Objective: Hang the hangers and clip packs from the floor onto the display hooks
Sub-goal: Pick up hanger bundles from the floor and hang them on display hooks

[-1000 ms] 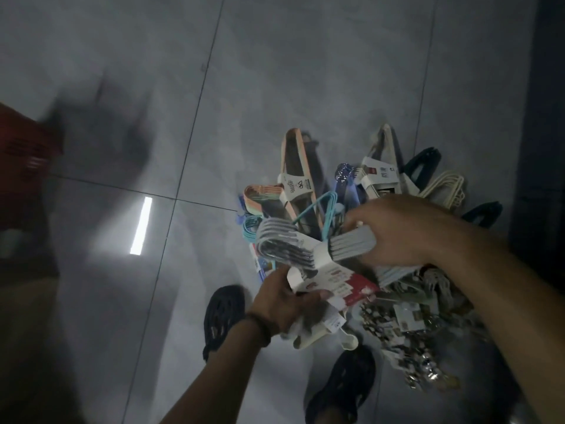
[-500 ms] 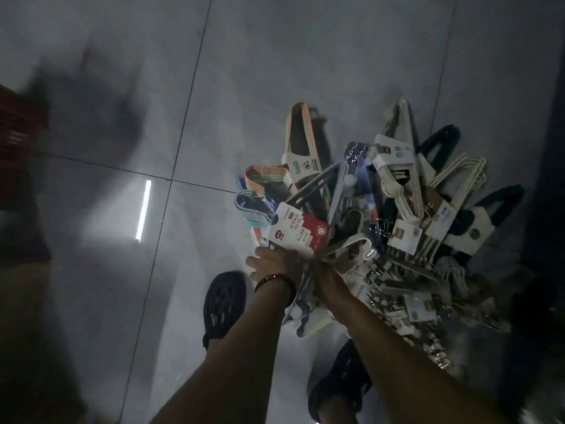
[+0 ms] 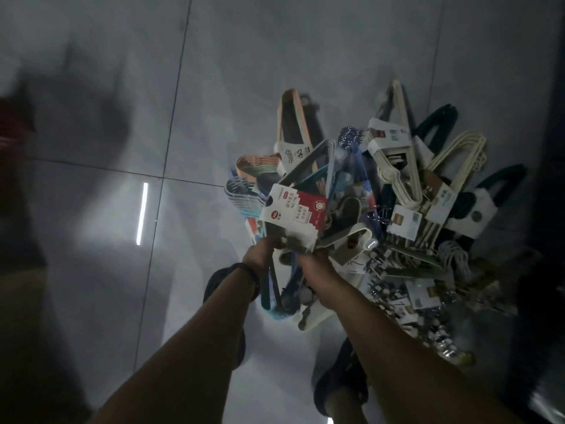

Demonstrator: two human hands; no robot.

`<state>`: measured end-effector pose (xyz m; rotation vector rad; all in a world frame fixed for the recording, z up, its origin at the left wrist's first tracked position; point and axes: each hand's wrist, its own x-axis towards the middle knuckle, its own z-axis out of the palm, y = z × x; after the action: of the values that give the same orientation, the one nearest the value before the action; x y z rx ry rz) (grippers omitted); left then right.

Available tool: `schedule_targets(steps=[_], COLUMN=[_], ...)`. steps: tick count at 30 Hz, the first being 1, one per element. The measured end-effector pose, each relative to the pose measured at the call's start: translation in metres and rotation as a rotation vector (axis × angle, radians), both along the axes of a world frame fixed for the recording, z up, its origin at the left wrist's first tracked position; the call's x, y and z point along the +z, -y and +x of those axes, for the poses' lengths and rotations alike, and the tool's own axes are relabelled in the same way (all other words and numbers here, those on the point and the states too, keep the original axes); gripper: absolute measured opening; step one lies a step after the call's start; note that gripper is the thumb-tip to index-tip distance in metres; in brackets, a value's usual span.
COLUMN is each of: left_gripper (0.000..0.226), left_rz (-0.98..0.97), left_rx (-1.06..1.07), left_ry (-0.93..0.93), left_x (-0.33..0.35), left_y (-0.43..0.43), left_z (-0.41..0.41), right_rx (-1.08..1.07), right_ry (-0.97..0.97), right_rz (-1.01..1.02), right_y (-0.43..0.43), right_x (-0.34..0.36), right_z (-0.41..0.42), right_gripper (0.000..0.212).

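Note:
A pile of hanger packs and small metal clip packs lies on the grey tiled floor in front of my feet. My left hand and my right hand both grip one bundle of grey and teal hangers wrapped in a red-and-white label, held above the pile. The hand's fingers are hidden under the label and the bundle. Cream, dark green and peach hanger packs stay on the floor behind it.
My two dark shoes, left and right, stand just near the pile. A red object sits blurred at the left edge. A dark vertical surface borders the right side. A bright light strip reflects on the tiles.
My right hand came down from the top of the grey hanger bundle to beside my left hand. Both now hold the bundle from below, and its label faces up.

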<state>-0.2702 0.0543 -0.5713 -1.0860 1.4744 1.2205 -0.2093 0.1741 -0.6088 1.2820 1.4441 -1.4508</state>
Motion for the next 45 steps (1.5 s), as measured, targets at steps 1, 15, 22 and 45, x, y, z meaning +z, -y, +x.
schedule_targets(steps=[1, 15, 22, 45], left_gripper=[0.047, 0.055, 0.061, 0.108], left_rz=[-0.039, -0.242, -0.187, 0.571], left_rx=[-0.031, -0.891, -1.344, -0.352], left_ry=[-0.032, -0.710, -1.091, -2.051], left_x=[0.008, 0.308, 0.581, 0.957], left_y=[0.000, -0.057, -0.139, -0.301], left_z=[-0.001, -0.034, -0.051, 0.055], right_rx=[-0.026, -0.037, 0.903, -0.698], right_ry=[-0.011, -0.611, -0.538, -1.272], right_rz=[-0.011, 0.446, 1.041, 0.600], right_y=[0.002, -0.148, -0.259, -0.297], right_x=[0.014, 0.378, 0.639, 0.973], right_z=[-0.001, -0.001, -0.006, 0.191], right_gripper=[0.049, 0.064, 0.117, 0.087])
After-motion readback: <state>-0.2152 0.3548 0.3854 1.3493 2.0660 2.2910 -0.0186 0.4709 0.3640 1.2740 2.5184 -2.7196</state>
